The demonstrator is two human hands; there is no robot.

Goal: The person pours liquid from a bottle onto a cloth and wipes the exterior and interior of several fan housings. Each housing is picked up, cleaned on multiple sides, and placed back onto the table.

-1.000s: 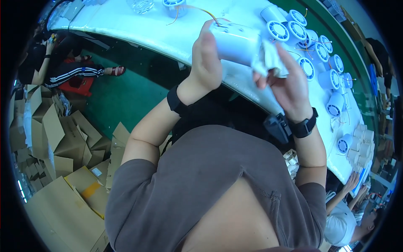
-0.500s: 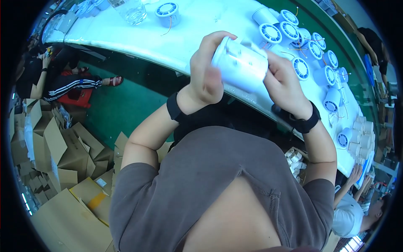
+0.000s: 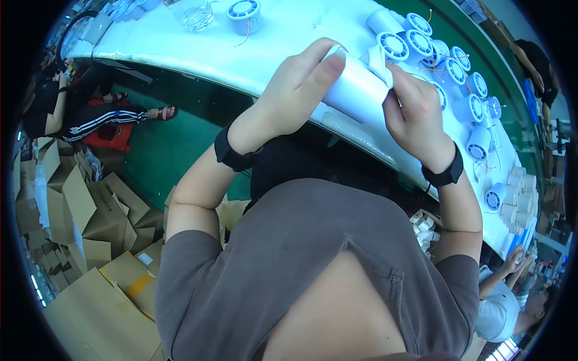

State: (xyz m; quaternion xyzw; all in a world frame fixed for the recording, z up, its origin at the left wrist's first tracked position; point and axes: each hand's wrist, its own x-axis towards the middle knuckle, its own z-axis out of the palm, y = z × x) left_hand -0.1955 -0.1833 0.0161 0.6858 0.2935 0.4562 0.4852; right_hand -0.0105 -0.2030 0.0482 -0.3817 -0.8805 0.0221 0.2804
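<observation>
A smooth white plastic cylinder (image 3: pixel 358 93) is held tilted between my two hands, just over the near edge of the table. My left hand (image 3: pixel 298 87) wraps its left end, with the thumb lying on top. At the right end my right hand (image 3: pixel 415 114) is closed around the rim. There a loose white strip (image 3: pixel 378 63) curls up beside its fingers; whether it is film or cloth I cannot tell. Beyond the hands stands a white cylindrical fan (image 3: pixel 244 17) with a round slotted face and a thin wire hanging down.
Several similar wired fans (image 3: pixel 456 71) crowd the right side of the white table (image 3: pixel 289 36). White cylindrical parts (image 3: pixel 512 198) are stacked farther right. A clear plastic container (image 3: pixel 195 15) sits at the far left. Cardboard boxes (image 3: pixel 99 204) fill the floor on the left; people sit nearby.
The cylinder has turned in my hands, so its plain side now shows and the white strip stands up at its right end. My left thumb has moved onto its top.
</observation>
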